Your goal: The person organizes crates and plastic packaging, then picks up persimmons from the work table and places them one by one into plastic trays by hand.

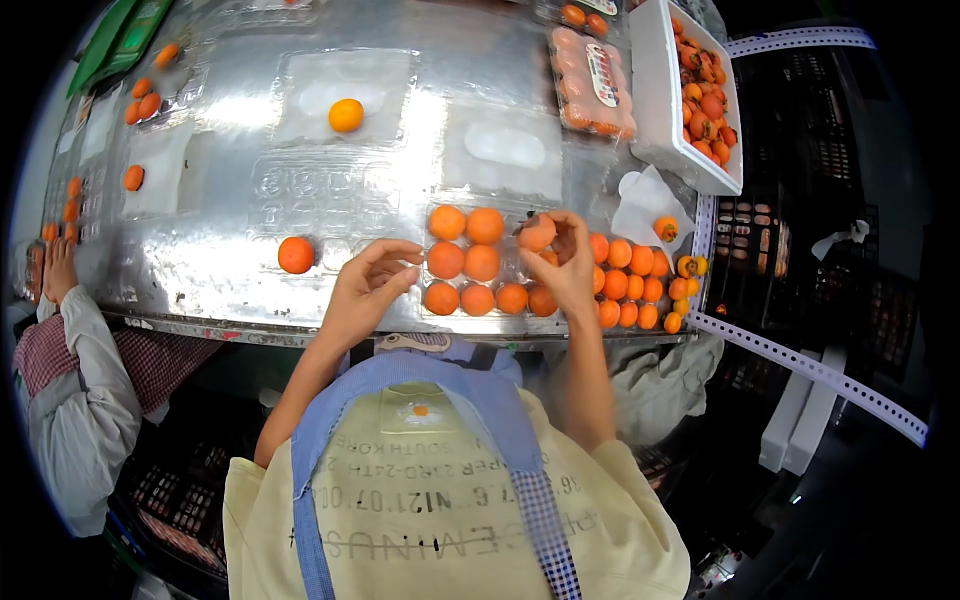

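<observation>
Persimmons (445,260) sat side by side in a clear tray (509,268) on the table (225,240), close in front of you in the head view. The near row ran across the tray, while the farther rows were filled mainly on the left. Each fruit seemed to have its own cup, probably to stop it rolling or bruising.

Your right hand (568,262) was closed on one more persimmon (537,232) over the tray's right part. Thumb and fingers pinched it from the side, its dark cap toward the far left; that grip likely kept its underside clear of your fingers. Your left hand (378,282) held nothing, its thumb and fingers apart beside the tray's left edge, perhaps ready to steady it. Whether it touched the plastic, you could not tell.

To your right, smaller fruit (619,253) lay packed in rows, with a white box (655,110) of loose fruit beyond, seemingly within reach. A single fruit (295,255) lay left of your left hand. At the far left, another person's hand (60,270) rested by the table.
</observation>
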The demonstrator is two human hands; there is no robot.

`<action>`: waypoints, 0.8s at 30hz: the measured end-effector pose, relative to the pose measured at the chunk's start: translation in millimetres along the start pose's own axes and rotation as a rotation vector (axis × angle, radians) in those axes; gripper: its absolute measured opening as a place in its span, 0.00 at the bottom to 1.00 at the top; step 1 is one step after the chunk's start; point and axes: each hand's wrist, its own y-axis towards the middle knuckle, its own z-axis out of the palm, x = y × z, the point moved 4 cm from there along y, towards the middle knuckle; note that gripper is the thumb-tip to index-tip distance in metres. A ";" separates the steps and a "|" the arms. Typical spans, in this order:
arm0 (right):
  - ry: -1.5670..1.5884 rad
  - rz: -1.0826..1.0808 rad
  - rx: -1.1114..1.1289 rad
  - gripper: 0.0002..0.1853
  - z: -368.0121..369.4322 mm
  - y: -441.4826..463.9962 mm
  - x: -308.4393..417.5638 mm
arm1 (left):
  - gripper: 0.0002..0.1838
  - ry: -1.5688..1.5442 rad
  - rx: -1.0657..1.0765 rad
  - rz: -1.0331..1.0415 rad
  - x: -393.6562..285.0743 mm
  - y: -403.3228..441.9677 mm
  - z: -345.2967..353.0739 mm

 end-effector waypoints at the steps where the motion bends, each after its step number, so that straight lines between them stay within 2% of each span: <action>1: 0.076 -0.045 0.018 0.31 8.2 -3.4 8.7 | 0.16 -0.066 0.054 -0.021 -3.7 2.4 7.2; 4: 0.254 -0.142 0.090 0.35 40.2 -13.8 45.0 | 0.19 -0.186 0.202 -0.134 -20.8 7.0 28.0; 6: 0.156 -0.221 0.136 0.34 56.0 -19.0 52.5 | 0.23 -0.283 0.300 -0.211 -19.3 10.0 36.4; 11: -0.189 -0.393 0.211 0.30 76.0 -20.3 80.4 | 0.24 -0.661 0.305 -0.277 -5.3 11.9 37.5; 20: 0.013 -0.206 0.210 0.27 93.5 -18.4 59.0 | 0.25 -0.777 0.276 -0.284 -0.1 10.3 26.3; 21: -0.057 -0.234 0.176 0.28 95.4 -17.9 62.3 | 0.25 -0.821 0.243 -0.278 -1.0 11.9 24.5; 23: -0.180 -0.320 0.133 0.28 106.2 -16.0 72.8 | 0.25 -0.904 0.199 -0.198 -5.5 16.5 6.2; 24: -0.139 -0.288 0.126 0.30 108.0 -16.3 68.2 | 0.24 -0.940 0.190 -0.121 -8.0 18.0 -10.5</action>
